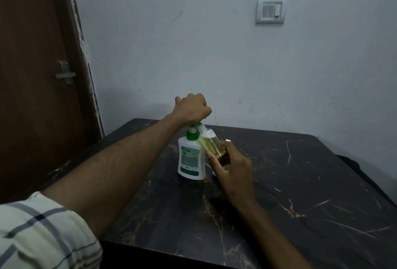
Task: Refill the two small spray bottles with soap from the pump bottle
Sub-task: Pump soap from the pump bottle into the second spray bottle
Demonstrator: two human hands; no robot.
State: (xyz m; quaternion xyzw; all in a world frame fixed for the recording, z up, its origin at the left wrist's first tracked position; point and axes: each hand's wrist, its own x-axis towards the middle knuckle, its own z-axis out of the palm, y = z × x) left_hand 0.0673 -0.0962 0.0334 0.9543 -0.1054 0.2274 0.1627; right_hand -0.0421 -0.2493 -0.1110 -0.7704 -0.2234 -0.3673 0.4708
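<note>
A white pump bottle [190, 159] with a green pump stands upright near the middle of the dark table [300, 183]. My left hand [191, 108] sits on top of it, fingers curled down over the pump head. My right hand [231, 165] grips a small clear spray bottle [212, 144] holding yellow liquid. That bottle is tilted, with its open neck up against the pump's nozzle. A small white and blue bit [213, 174] shows on the table behind my right hand; I cannot tell what it is.
A brown door [38, 75] with a metal latch stands to the left of the table. A pale wall with a switch plate [271, 11] is behind it. A small white piece [228, 140] lies just beyond my right fingers.
</note>
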